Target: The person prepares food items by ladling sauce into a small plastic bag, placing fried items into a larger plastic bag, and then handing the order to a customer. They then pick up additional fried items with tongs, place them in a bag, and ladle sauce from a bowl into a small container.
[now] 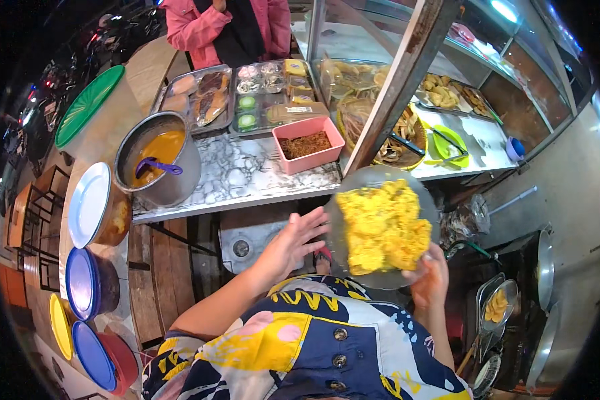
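My right hand (426, 276) grips the lower right rim of a clear glass plate (381, 175), with its thumb over the edge. Thick, crumbly pieces of yellow cooked food (386, 227) cover most of the plate. At the plate's left rim, my left hand (302, 237) is spread with its fingers apart. Whether its fingertips touch the rim I cannot tell. The plate is up in front of my body, just short of the counter's front edge.
On the marbled counter (240, 165) stand a pink tub (307, 162) of brown shreds and a metal pot (182, 175) with orange liquid and a purple ladle (155, 166). A wooden post (405, 75) rises beyond the plate. Lidded tubs (82, 284) line the left. A person in pink (275, 30) stands opposite.
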The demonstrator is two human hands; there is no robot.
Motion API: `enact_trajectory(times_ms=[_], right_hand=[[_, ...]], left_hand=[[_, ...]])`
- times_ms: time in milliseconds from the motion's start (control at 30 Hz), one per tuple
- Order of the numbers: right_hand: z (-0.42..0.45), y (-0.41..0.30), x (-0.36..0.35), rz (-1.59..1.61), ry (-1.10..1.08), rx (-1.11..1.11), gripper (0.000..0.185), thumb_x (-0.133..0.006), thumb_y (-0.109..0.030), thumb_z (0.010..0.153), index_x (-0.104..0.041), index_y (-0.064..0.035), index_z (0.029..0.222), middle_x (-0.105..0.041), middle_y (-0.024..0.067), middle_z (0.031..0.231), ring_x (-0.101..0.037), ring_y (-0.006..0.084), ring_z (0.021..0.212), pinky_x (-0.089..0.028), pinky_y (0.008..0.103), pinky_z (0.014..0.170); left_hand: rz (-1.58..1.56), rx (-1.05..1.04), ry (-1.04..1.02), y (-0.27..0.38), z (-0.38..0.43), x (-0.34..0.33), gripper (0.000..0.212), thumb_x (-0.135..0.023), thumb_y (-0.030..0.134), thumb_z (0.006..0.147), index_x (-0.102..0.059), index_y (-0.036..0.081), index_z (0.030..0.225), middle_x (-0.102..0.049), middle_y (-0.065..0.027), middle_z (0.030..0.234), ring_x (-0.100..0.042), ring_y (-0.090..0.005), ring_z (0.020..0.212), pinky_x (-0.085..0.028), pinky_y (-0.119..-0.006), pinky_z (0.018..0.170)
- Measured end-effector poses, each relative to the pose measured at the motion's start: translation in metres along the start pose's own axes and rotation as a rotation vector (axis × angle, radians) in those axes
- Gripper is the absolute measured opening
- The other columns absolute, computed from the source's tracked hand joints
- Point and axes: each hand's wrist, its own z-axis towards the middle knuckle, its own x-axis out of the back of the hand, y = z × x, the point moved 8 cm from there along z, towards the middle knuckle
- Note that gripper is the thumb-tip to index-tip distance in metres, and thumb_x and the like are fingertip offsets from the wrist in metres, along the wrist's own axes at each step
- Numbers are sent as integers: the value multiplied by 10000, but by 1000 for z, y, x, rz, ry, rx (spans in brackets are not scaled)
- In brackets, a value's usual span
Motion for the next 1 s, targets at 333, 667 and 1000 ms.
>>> enact_trajectory(times_ms=[333, 667, 1000], right_hand=[[72, 138, -163, 53, -498, -347, 292, -464, -64, 863, -427, -62, 1153, -513, 83, 1137, -535, 213, 1018, -548, 411, 690], [130, 201, -234, -87, -569, -481, 278, -458, -77, 903, -434, -51, 1179, -507, 67, 1130, -532, 194, 1000, -546, 377, 708], [150, 213, -240, -131, -458, -486, 360, -466, -126, 919, -404, -39, 1263, -448, 67, 1206, -489, 200, 1048, -507, 374, 758]], left_hand=[[-174, -224, 505, 28, -74, 135, 617, -365, 452, 928, -246, 71, 1399, -217, -119, 1460, -241, -319, 1319, -248, -487, 1027], [-144, -311, 774, 32, -70, 225, 469, -382, 224, 931, -302, 69, 1367, -340, -121, 1393, -410, -253, 1206, -365, -397, 941], [-184, -293, 902, 26, -55, 248, 414, -384, 203, 937, -370, 40, 1318, -422, -117, 1327, -486, -231, 1118, -425, -354, 867]])
